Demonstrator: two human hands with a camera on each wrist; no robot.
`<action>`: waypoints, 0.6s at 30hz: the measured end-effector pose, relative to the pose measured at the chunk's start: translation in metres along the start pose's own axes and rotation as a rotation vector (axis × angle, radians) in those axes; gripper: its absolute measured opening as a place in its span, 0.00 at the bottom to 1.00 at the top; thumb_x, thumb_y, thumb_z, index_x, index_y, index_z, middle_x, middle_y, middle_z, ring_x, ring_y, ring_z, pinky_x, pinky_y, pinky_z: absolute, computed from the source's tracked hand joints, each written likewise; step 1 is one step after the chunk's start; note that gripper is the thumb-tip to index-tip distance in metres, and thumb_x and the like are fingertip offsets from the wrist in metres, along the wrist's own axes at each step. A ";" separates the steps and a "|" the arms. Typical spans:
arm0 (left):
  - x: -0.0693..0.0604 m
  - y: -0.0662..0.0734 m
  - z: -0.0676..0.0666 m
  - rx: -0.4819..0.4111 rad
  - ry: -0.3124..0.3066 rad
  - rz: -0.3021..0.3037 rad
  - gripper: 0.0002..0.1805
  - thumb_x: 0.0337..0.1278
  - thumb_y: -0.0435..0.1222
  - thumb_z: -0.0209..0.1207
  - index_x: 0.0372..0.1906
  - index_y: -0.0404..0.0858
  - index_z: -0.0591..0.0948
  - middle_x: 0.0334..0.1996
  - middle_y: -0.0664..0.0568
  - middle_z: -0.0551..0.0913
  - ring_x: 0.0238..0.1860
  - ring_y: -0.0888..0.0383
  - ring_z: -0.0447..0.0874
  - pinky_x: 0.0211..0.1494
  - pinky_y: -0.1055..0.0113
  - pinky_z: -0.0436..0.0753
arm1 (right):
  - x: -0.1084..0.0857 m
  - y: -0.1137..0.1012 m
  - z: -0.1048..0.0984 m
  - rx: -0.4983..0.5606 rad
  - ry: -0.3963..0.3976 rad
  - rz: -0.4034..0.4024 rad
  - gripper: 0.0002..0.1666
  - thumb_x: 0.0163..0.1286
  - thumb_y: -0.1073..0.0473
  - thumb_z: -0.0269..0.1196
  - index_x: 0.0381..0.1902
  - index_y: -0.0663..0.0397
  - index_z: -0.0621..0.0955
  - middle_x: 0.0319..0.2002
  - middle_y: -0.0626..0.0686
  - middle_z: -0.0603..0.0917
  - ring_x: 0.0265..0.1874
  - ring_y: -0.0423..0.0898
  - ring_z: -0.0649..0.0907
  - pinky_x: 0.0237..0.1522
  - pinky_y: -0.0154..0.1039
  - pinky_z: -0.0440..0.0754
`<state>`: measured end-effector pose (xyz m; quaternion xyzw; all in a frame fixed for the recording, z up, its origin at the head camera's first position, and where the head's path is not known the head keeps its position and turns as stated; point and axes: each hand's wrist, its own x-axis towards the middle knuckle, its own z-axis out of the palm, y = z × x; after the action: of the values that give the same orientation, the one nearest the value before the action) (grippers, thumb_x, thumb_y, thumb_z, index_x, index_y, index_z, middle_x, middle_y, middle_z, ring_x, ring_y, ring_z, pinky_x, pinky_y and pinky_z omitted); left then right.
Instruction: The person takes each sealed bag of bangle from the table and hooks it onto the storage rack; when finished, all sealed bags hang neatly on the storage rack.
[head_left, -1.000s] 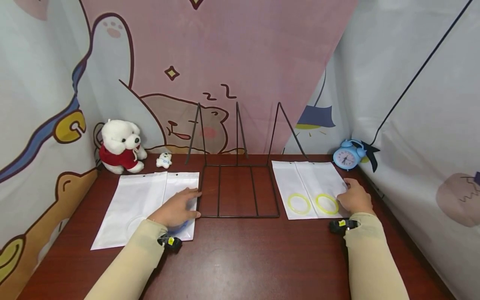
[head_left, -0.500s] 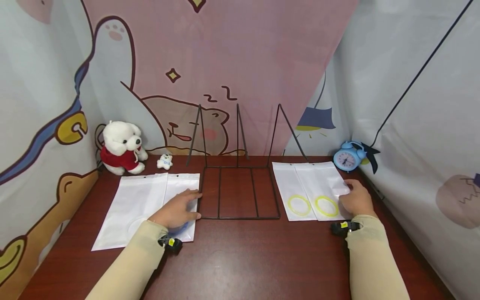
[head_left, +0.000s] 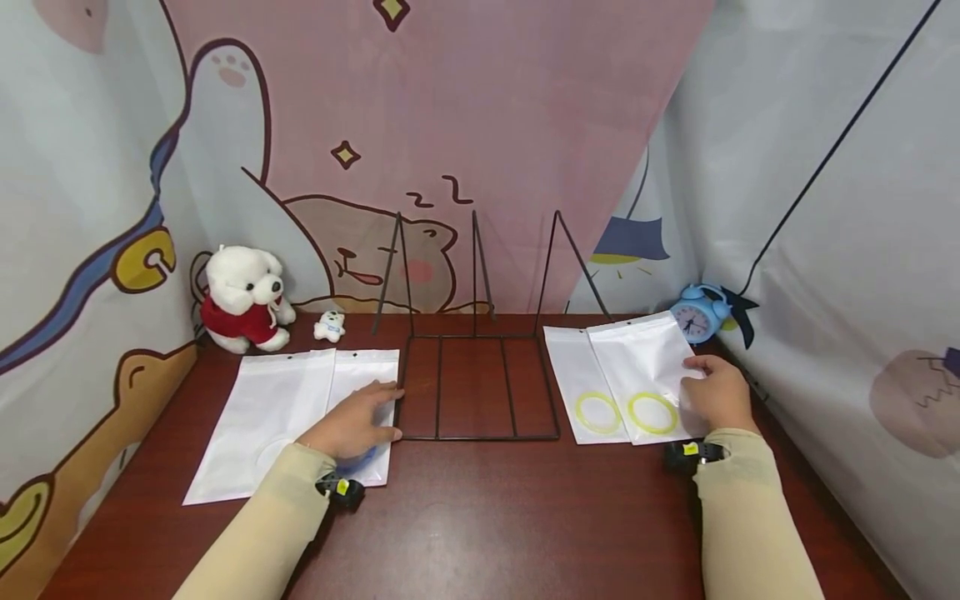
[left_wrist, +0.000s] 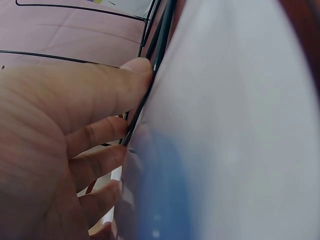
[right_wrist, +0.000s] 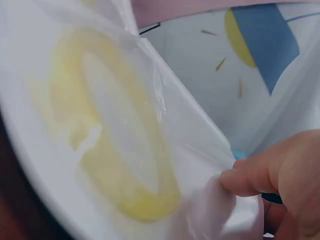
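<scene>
In the head view my left hand [head_left: 351, 422] lies over a white pouch, its thumb and fingertips touching the left side of a black wire rack [head_left: 439, 387]. The left wrist view has these fingers against the black wire, beside a pouch [left_wrist: 235, 100] with a blue item showing through. At right, my right hand [head_left: 716, 393] pinches the right edge of a clear-fronted white pouch [head_left: 633, 354] with a yellow ring [head_left: 652, 395]. This pouch is tilted, its far right corner lifted. Close by in the right wrist view, thumb and fingers hold the plastic edge [right_wrist: 200, 130].
Another yellow-ring pouch [head_left: 567, 358] lies flat, partly under the held one. On the left, another white pouch [head_left: 258, 400] overlaps its neighbour. A white plush bear [head_left: 242, 292], a small dog figure [head_left: 328, 326] and a blue alarm clock [head_left: 696, 315] stand along the back.
My right hand has pulled the pouch's right edge up, so it now tilts off the table and covers part of the clock. The left hand and the rack keep their places.
</scene>
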<state>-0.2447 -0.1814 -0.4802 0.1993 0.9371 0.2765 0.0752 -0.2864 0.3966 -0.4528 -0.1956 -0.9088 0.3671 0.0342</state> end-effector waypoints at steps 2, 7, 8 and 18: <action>-0.001 0.000 0.000 -0.002 0.001 -0.002 0.38 0.64 0.40 0.70 0.75 0.33 0.73 0.79 0.35 0.66 0.81 0.30 0.55 0.81 0.35 0.58 | -0.002 -0.004 -0.002 0.000 0.022 -0.021 0.28 0.77 0.60 0.56 0.72 0.61 0.74 0.76 0.71 0.68 0.70 0.70 0.70 0.70 0.73 0.68; -0.002 0.000 0.000 -0.001 -0.001 -0.012 0.38 0.64 0.40 0.70 0.76 0.34 0.73 0.79 0.35 0.66 0.81 0.31 0.55 0.81 0.34 0.58 | -0.006 -0.013 -0.006 0.004 0.055 -0.063 0.25 0.79 0.56 0.58 0.69 0.62 0.77 0.75 0.71 0.70 0.72 0.70 0.70 0.72 0.72 0.66; -0.002 0.000 0.000 0.001 0.000 -0.011 0.37 0.64 0.40 0.70 0.76 0.34 0.73 0.79 0.35 0.66 0.81 0.31 0.55 0.81 0.34 0.58 | -0.007 -0.015 -0.006 0.002 0.057 -0.070 0.25 0.79 0.56 0.58 0.68 0.62 0.77 0.75 0.70 0.70 0.72 0.70 0.70 0.73 0.72 0.66; -0.002 0.002 -0.002 0.003 0.005 0.013 0.37 0.63 0.40 0.70 0.75 0.32 0.73 0.78 0.33 0.67 0.80 0.29 0.56 0.80 0.33 0.59 | -0.015 -0.030 -0.011 -0.040 0.066 -0.168 0.27 0.74 0.63 0.55 0.69 0.62 0.78 0.72 0.73 0.72 0.68 0.71 0.73 0.68 0.72 0.71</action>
<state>-0.2427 -0.1821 -0.4772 0.2048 0.9364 0.2761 0.0709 -0.2804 0.3785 -0.4235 -0.1312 -0.9276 0.3378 0.0910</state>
